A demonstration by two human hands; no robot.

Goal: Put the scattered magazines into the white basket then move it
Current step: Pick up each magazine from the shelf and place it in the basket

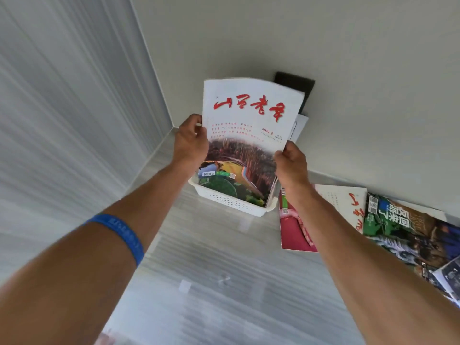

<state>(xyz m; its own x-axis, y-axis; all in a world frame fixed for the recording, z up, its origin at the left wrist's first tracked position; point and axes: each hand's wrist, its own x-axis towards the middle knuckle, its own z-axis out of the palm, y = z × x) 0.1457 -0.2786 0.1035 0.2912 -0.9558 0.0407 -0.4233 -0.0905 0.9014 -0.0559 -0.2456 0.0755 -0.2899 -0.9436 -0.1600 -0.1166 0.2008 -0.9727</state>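
A white magazine [249, 125] with red brush lettering and a landscape photo stands upright, its lower end inside the white perforated basket [231, 201] on the floor by the wall. My left hand [190, 140] grips its left edge and my right hand [290, 163] grips its right edge. More sheets show behind it in the basket. To the right on the floor lie a red magazine [293, 230], a white one with red lettering [348, 205] and a green-and-dark one [403, 232].
A dark rectangular pad [296, 88] sits on the wall behind the basket. Two walls meet in a corner at the left of the basket. Another magazine's corner [450, 277] shows at the right edge. Pale striped floor stretches toward me.
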